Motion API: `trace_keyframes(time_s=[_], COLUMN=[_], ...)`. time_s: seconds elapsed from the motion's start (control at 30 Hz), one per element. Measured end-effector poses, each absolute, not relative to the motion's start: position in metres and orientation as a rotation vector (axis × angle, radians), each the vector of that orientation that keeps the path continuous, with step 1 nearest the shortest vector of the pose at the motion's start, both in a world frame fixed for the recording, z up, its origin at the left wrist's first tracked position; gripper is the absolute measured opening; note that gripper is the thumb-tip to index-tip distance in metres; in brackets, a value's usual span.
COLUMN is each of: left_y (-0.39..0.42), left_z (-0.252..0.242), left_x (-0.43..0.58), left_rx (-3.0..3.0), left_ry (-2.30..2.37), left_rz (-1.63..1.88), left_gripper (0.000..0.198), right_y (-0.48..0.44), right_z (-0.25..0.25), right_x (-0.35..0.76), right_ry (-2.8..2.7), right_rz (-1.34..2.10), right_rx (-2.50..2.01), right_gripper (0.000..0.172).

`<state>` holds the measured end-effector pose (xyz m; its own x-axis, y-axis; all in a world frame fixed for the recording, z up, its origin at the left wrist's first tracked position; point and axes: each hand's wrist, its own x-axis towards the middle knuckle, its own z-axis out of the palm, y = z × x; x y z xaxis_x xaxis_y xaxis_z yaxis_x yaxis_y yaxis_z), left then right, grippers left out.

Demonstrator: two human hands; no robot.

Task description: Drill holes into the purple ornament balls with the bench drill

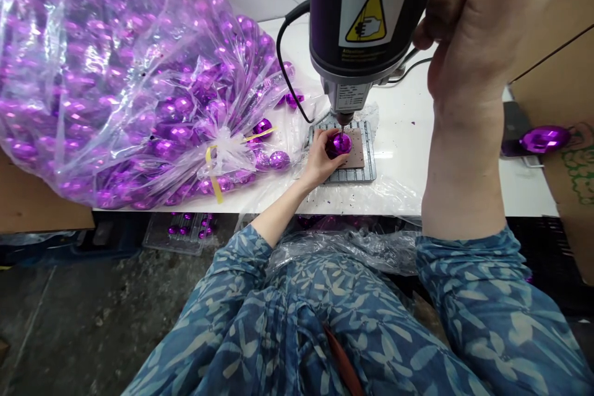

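My left hand (320, 161) is closed around a shiny purple faceted ball (342, 143), thumb and fingers on its sides. The ball rests on a small brown board (356, 151) over the slotted grey base plate (370, 164). Straight above stands a bench drill press (359, 18) with a yellow warning label; its thin drill bit (343, 130) meets the top of the ball. At the upper right, my right hand (468, 18) is curled around the drill press handle beside the motor housing. The fingers and the arm hide most of that handle.
A big clear bag (116, 74) of purple balls, tied with yellow ribbon, fills the left. Loose balls (279, 160) lie by its neck. Clear plastic film (362, 198) drapes the white table's (399, 161) front edge. Another purple ball (545, 139) sits right, near cardboard (552, 74).
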<state>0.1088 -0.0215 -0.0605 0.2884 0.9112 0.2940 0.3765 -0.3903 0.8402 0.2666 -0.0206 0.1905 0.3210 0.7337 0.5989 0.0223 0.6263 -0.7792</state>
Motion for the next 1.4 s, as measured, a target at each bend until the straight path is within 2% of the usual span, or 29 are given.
trace_keyframes(time_s=[0.37, 0.43, 0.53, 0.57, 0.7, 1.07, 1.4], left_y=[-0.022, -0.022, -0.021, -0.021, -0.020, -0.020, -0.019], left_z=[-0.077, -0.076, -0.076, -0.076, -0.079, -0.081, -0.082], left_x=[0.110, 0.110, 0.110, 0.110, 0.109, 0.109, 0.109], left_rx=[1.764, 1.776, 1.803, 1.810, 1.823, 1.829, 1.821], left_ry=[1.133, 1.135, 1.142, 1.141, 1.129, 1.118, 1.136], left_rz=[1.009, 1.004, 0.989, 0.984, 0.988, 1.014, 1.022], left_gripper=[0.066, 0.066, 0.067, 0.067, 0.067, 0.067, 0.066], right_y=[-0.025, -0.026, -0.029, -0.031, -0.039, -0.041, -0.039], right_z=[0.191, 0.186, 0.170, 0.163, 0.139, 0.109, 0.088], right_x=[0.264, 0.266, 0.273, 0.276, 0.282, 0.287, 0.285], right_ry=[-1.173, -1.173, -1.172, -1.188, -1.261, -1.341, -1.259], right_rz=[0.516, 0.501, 0.477, 0.446, 0.306, 0.071, 0.067], right_rx=[-0.766, -0.722, -0.667, -0.659, -0.617, -0.568, -0.523], right_gripper=[0.053, 0.042, 0.011, 0.006, 0.014, 0.014, 0.012])
